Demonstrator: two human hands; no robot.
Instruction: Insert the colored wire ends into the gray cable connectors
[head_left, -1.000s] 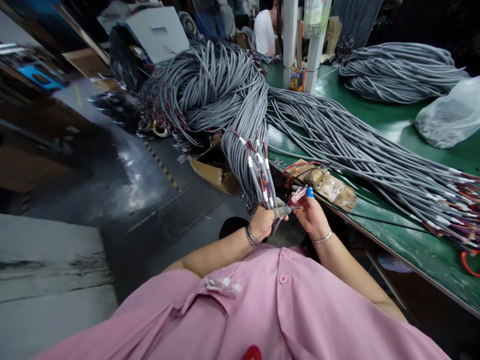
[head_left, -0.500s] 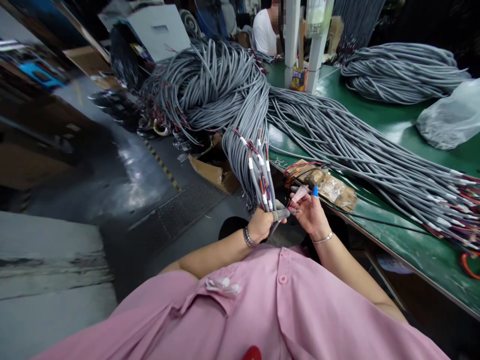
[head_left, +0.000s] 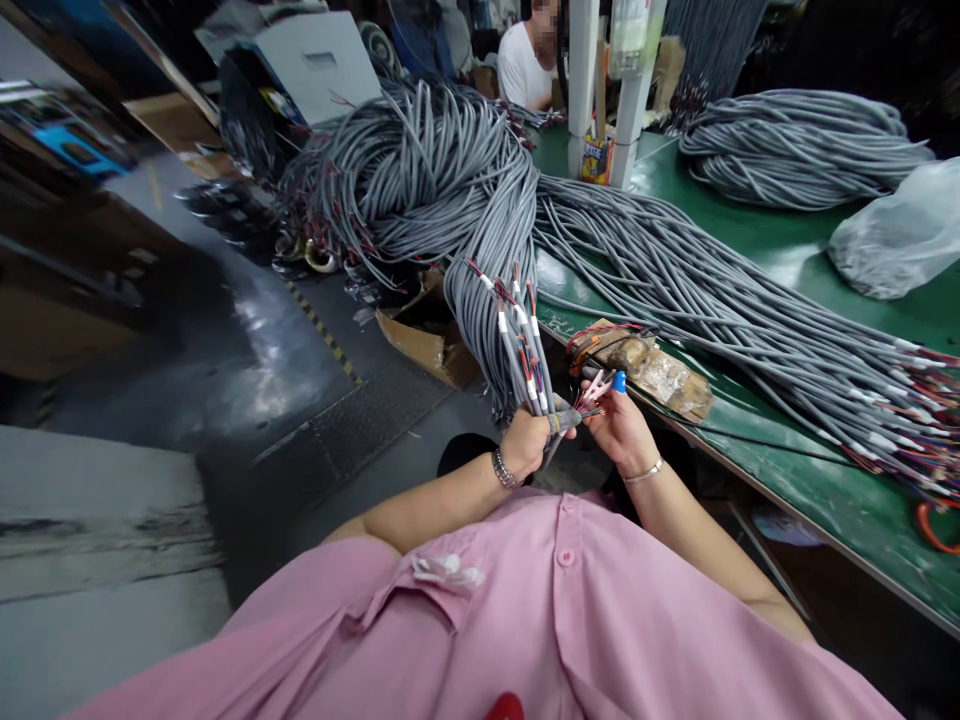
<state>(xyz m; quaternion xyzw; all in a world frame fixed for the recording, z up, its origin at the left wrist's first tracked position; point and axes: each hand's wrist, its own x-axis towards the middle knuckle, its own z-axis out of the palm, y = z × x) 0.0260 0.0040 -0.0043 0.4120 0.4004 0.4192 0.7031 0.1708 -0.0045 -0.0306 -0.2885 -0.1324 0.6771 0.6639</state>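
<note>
My left hand (head_left: 525, 443) is wrapped round several grey cable ends (head_left: 535, 375) with white bands and thin coloured wires. A grey covering with a yellow stripe is on one of its fingers. Close on the right, my right hand (head_left: 621, 430) has its fingers closed at the fanned wires (head_left: 591, 400) of one cable, with a blue cover on a fingertip. A small pinkish piece shows between its fingers; what it is I cannot make out. Just beyond this hand, a taped wooden block (head_left: 660, 375) lies at the edge of the green table (head_left: 787, 500).
Long grey cables (head_left: 697, 270) run across the table, beside a big heap (head_left: 420, 170) on the left. A coil (head_left: 802, 145) and a plastic bag (head_left: 900, 235) lie at the back right. An open carton (head_left: 424, 345) stands below. A person (head_left: 521, 65) sits behind.
My right hand has shifted slightly left, and its blue-covered fingertip has come down towards the wires. My left hand has hardly moved. The person behind has leaned a little.
</note>
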